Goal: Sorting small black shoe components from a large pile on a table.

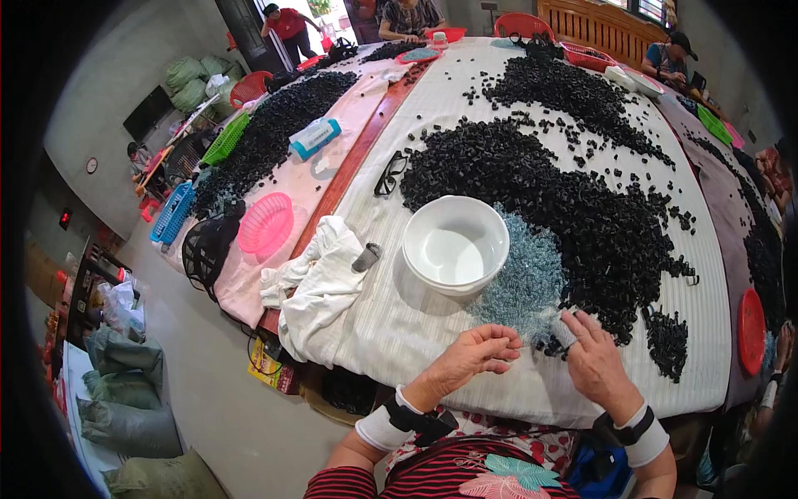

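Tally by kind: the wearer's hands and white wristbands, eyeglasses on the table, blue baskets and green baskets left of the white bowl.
Left hand, right hand: 2
White wristbands: 2
Eyeglasses: 1
Blue basket: 1
Green basket: 1
Total: 7

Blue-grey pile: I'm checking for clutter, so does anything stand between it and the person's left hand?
Nothing visible does. The left hand is by the near edge of the blue-grey pile; the white bowl stands at the pile's left, not between the two.

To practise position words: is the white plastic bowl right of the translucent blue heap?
No, the white plastic bowl stands at the left edge of the translucent blue heap.
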{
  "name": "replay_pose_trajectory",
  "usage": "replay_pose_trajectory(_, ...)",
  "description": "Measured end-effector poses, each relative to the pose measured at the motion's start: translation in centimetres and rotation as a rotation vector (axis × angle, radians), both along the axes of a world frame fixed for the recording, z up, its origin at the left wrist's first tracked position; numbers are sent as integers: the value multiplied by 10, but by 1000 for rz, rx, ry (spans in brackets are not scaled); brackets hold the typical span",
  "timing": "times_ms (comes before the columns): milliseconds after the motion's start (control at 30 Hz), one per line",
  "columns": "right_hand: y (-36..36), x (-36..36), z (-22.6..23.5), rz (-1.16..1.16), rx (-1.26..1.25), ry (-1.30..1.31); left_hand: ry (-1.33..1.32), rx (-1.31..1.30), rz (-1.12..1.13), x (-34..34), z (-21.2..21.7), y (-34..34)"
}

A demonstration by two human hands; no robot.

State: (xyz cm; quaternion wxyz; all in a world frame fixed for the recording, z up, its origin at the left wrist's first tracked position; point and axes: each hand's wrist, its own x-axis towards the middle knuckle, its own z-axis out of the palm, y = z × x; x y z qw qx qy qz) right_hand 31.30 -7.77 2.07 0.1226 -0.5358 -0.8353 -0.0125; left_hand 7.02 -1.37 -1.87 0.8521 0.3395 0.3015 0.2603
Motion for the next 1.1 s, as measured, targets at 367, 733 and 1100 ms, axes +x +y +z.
replay_pose_trajectory(367, -13, 22, -6, 12, -37, 177, 64, 12, 123, -10, 8, 5)
replay_pose_trajectory(733, -16, 26, -10, 4, -66, 154, 93, 23, 14, 26, 15, 1)
replay_pose_trajectory(1100, 0, 42, -12, -41, -237, 120, 75, 60, 34, 51, 18, 27)
